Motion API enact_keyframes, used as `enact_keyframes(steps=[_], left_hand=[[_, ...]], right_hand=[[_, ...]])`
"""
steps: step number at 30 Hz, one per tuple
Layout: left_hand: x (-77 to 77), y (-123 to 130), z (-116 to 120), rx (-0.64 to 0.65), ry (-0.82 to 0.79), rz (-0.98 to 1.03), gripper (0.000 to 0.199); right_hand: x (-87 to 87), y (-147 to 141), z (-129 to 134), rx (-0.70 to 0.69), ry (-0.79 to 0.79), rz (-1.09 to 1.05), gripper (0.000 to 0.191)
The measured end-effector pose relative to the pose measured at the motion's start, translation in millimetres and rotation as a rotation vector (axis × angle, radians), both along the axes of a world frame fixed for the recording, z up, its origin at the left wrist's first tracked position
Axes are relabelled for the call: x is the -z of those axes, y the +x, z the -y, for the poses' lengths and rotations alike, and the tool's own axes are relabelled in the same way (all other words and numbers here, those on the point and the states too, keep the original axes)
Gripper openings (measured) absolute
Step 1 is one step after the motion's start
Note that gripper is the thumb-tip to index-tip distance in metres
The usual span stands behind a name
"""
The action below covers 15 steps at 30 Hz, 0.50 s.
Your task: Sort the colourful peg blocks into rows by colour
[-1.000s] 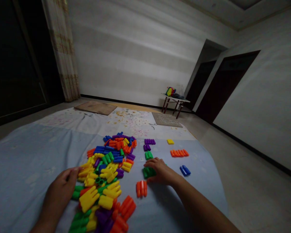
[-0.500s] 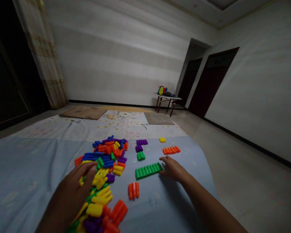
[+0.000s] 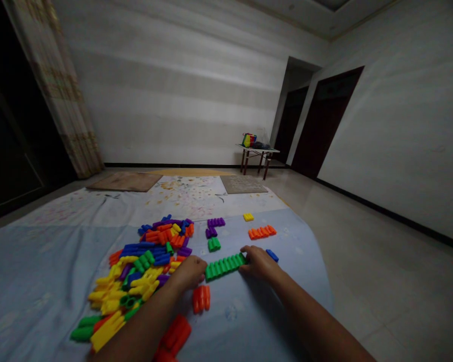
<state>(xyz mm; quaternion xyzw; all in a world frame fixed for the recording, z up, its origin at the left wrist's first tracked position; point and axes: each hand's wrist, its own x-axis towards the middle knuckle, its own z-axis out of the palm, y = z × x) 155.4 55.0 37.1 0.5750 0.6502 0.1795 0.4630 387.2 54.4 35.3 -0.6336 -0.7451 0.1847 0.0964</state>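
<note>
The green row (image 3: pixel 225 266) lies on the cloth-covered tabletop (image 3: pixel 302 241), in the space between the two hands. Its long axis goes across, from one hand to the other, and the right end is a little farther from the person than the left end. Each hand is at its own end, so neither hand is clearly nearer. From the left hand (image 3: pixel 192 271) the row extends to the right; from the right hand (image 3: pixel 257 260) it extends to the left. The right fingers are narrow, with thumb and forefinger holding the right end. The left fingers are bent close together and seem to touch the left end, but I cannot tell if they really grip it

The row looks like several short round pieces set side by side, ribbed on top, in one strong green colour, and it appears straight. Just beyond it lies a small green block (image 3: pixel 214 245), then some purple blocks (image 3: pixel 216 222). On the near side, close to the left hand, is an orange block (image 3: pixel 201 299). Beyond the right hand there are a blue block (image 3: pixel 272 255), an orange row (image 3: pixel 262 232) and a yellow block (image 3: pixel 248 217). A mixed pile (image 3: pixel 143 250) spreads on the left, partly behind the left forearm
</note>
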Motion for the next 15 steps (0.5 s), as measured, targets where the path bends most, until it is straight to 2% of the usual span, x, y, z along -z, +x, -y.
enact_keyframes(steps=[7, 15], left_hand=[[12.4, 3.1, -14.4, -0.067, -0.008, 0.046, 0.027], [9.6, 6.9, -24.6, -0.11, -0.013, 0.032, 0.031]], right_hand=[[2.6, -1.3, -11.5, -0.001, 0.034, 0.007, 0.051], [3.2, -3.2, -22.0, -0.018, 0.032, 0.049, 0.05]])
